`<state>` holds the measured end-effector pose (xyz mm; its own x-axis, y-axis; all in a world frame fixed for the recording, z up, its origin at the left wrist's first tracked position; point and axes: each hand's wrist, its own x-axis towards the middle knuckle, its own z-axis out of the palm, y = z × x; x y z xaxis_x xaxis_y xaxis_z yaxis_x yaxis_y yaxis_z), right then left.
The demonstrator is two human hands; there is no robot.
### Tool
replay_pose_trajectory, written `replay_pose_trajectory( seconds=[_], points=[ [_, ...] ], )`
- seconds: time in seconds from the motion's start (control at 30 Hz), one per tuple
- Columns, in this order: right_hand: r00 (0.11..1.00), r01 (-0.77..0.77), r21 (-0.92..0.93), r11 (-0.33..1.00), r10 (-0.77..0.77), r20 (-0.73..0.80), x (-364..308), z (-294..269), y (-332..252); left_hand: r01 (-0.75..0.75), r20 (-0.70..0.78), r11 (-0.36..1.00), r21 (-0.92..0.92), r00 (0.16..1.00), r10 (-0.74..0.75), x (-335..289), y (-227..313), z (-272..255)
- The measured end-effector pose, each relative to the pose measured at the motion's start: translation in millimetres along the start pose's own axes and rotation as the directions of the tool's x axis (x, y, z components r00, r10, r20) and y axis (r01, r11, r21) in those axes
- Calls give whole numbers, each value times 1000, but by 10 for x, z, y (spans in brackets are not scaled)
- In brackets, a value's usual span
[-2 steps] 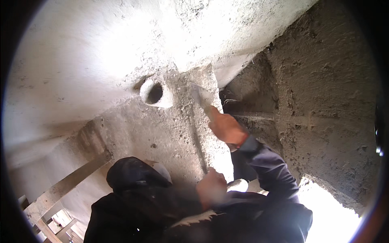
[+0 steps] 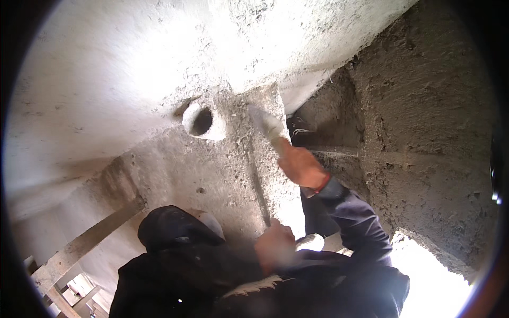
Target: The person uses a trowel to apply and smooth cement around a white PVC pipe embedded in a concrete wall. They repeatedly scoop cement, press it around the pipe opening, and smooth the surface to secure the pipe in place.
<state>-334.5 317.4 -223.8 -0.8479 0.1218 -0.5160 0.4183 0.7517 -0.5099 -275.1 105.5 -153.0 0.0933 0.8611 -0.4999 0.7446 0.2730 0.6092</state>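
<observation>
My right hand (image 2: pixel 303 167) is closed round the handle of a trowel (image 2: pixel 270 126). The trowel's pale, slightly blurred blade points up and left over the rough, bright concrete ledge (image 2: pixel 275 183). Lower down, near my body, my left hand (image 2: pixel 275 245) is closed at the bottom end of a thin dark strip (image 2: pixel 256 183) that runs up along the ledge. Its fingers are partly blurred, and the strip's upper end blends into the rough surface. Left of the trowel, a round pipe opening (image 2: pixel 202 122) with a pale rim sticks out of the concrete.
A sloping pale wall (image 2: pixel 101 79) rises at the left and top, glaring in places. At the right stands a rough grey wall (image 2: pixel 429 122), with a dark recess (image 2: pixel 323 130) beside the ledge. Wooden beams (image 2: pixel 87 241) cross the lower left. My dark-clothed knee (image 2: pixel 177 228) is bent below the pipe.
My right hand has shifted slightly to the right, with the trowel still in it. The left hand stays nearly in place.
</observation>
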Motion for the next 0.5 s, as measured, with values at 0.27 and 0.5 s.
replay_pose_trajectory(
  seconds=[0.27, 0.5],
  points=[
    [973, -163, -188, 969, 126, -193, -67, 171, 348, -72, 68, 997, 35, 995, 70, -8, -69, -326],
    [982, -80, -145, 986, 52, -184, -185, 21, 195, -162, -32, 968, 190, 985, 171, -88, -2, -489]
  ],
)
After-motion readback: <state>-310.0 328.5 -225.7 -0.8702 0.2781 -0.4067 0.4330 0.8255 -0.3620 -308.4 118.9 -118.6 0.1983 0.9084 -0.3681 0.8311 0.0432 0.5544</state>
